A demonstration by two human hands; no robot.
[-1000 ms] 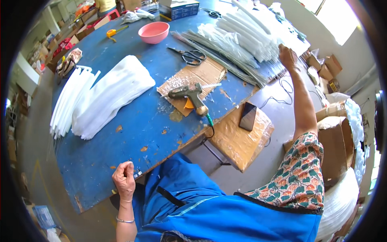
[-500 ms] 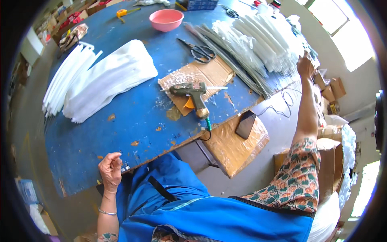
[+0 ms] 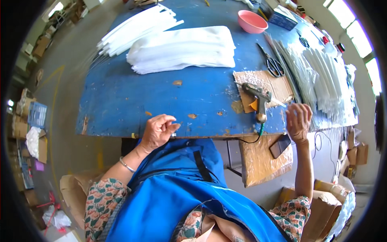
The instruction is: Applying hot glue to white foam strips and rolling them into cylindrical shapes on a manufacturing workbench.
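Worn blue-painted wooden table [image 3: 121,101] with chipped, matt surface, soft white foam-like sheets stacked [image 3: 183,50] at 12 o'clock, rough brown cardboard pad [image 3: 246,82] at 2 o'clock, glossy pink plastic bowl [image 3: 252,21], metal scissors [image 3: 271,60], smooth blue cloth apron [image 3: 173,189]

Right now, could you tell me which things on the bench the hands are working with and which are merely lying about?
In hand or nearest:
- right hand beside the glue gun on the cardboard sheet
- left hand at the blue table edge, holding nothing visible

Lying about:
- pink bowl
- scissors
- folded white stack
- white strips
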